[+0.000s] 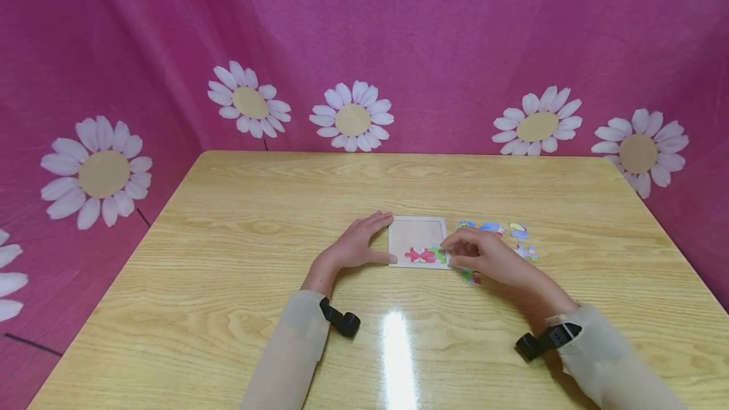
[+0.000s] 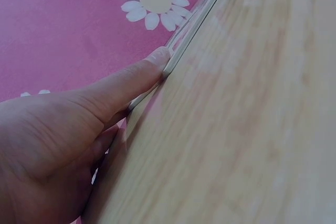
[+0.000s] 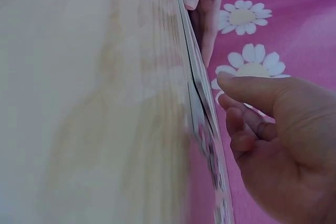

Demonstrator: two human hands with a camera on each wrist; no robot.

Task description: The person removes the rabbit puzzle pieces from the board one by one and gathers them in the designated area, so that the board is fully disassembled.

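A square puzzle tray (image 1: pixel 417 233) lies on the table, with red pieces (image 1: pixel 420 255) and a green piece (image 1: pixel 439 254) along its near side. My left hand (image 1: pixel 353 244) rests at the tray's left edge, fingers stretched to the far corner and thumb (image 2: pixel 157 56) on the near one. Over the tray's right edge, my right hand (image 1: pixel 484 255) has its fingertips close by the green piece. In the right wrist view its thumb (image 3: pixel 247 88) and loosely bent fingers stand apart with nothing visible between them.
Several loose puzzle pieces (image 1: pixel 519 231) lie right of the tray, some partly hidden under the right hand. The wooden table (image 1: pixel 239 220) reflects a bright strip of light near its front. A pink cloth (image 1: pixel 433 49) with daisies hangs behind and at the left.
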